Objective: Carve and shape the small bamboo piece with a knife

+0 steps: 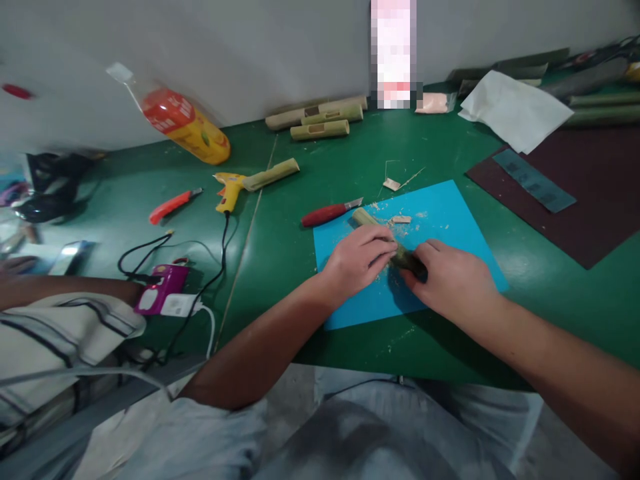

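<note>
A piece of bamboo tube (365, 217) lies aslant over a blue sheet (450, 207), its pale far end pointing up and left. My left hand (361, 259) wraps over its middle, fingers closed on it. Around the darker near end, my right hand (450, 277) grips with thumb and fingers. Shavings are scattered about the tube, and a small bamboo chip (401, 220) rests just beyond it. Left of the tube, a red-handled knife (330, 214) lies with its blade toward the sheet's upper left corner.
At left are a yellow glue gun (230, 191), an orange cutter (173, 207) and a purple power strip (167, 287) with cables. A juice bottle (187, 127) and notched bamboo tubes (320, 130) stand farther back. A dark mat (590, 200) lies right. Another person sits at left.
</note>
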`<state>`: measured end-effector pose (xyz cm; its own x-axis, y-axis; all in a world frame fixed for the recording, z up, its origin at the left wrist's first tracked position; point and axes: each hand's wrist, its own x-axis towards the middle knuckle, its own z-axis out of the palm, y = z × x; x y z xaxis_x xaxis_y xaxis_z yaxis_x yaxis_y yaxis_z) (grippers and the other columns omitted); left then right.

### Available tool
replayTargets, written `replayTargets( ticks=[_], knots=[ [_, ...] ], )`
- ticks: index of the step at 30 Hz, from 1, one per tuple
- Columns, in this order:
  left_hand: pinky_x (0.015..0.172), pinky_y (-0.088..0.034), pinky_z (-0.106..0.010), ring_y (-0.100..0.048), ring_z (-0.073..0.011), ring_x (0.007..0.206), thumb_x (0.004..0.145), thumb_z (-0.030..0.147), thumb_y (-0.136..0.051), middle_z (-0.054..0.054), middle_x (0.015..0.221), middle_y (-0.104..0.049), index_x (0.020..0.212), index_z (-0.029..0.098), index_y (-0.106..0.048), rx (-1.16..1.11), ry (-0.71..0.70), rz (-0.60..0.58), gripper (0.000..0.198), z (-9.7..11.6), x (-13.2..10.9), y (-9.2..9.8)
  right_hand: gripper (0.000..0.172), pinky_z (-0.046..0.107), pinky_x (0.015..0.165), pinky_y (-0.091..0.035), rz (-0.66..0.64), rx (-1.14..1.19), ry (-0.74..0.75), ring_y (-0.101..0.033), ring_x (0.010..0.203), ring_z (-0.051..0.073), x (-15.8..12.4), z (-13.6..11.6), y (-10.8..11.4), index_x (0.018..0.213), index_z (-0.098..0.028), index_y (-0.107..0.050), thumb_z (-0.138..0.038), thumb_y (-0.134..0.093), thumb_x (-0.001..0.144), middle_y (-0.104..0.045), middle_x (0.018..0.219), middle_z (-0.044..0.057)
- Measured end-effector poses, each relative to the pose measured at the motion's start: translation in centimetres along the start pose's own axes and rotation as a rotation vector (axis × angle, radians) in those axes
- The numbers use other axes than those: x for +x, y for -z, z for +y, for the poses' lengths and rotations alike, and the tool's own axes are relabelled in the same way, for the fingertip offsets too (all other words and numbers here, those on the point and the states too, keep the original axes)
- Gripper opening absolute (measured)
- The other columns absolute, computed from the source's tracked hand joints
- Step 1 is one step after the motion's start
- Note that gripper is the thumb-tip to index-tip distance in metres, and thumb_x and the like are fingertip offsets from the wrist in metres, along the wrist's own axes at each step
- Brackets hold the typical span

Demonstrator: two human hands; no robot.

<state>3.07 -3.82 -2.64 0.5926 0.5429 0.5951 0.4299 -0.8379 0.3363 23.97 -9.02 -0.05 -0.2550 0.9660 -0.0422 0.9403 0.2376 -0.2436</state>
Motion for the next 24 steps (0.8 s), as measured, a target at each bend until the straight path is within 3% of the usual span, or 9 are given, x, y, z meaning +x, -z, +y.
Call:
replayTargets(
  ticks=[11, 18, 24],
  knots=[
    [0.087, -0.064, -0.031, -0.076, -0.0179, 0.099, 0.104, 0.019, -0.065, -0.008, 0.107, -0.078, 0.11, 0.017, -0.074, 0.056, -0.123, -0.098, 0.011, -0.9, 0.3, 1.2, 0.018, 0.035, 0.061, -0.023, -0.094, 0.0, 0.021, -0.067, 0.083, 0.024, -0.4, -0.2, 1.6, 0.098, -0.02, -0.071, -0.037, -0.066, 0.095, -0.074, 0.102, 0.009],
    [0.086, -0.065, -0.033, -0.075, -0.0178, 0.097, 0.106, 0.02, -0.062, -0.008, 0.103, -0.078, 0.104, 0.018, -0.072, 0.027, -0.126, -0.078, 0.01, -0.2, 0.4, 0.0, 0.016, 0.035, 0.061, -0.029, -0.135, 0.021, -0.03, -0.066, 0.079, 0.024, -0.2, 0.0, 1.6, 0.094, -0.018, -0.072, -0.033, -0.064, 0.096, -0.074, 0.092, 0.011],
    [0.084, -0.063, -0.032, -0.074, -0.0176, 0.094, 0.107, 0.021, -0.057, -0.007, 0.102, -0.078, 0.106, 0.018, -0.07, 0.03, -0.205, -0.149, 0.013, -0.2, 0.7, 0.0, 0.018, 0.035, 0.062, -0.031, -0.125, 0.039, -0.021, -0.066, 0.081, 0.024, -0.1, 0.1, 1.3, 0.096, -0.018, -0.073, -0.033, -0.063, 0.097, -0.075, 0.095, 0.012]
  ],
)
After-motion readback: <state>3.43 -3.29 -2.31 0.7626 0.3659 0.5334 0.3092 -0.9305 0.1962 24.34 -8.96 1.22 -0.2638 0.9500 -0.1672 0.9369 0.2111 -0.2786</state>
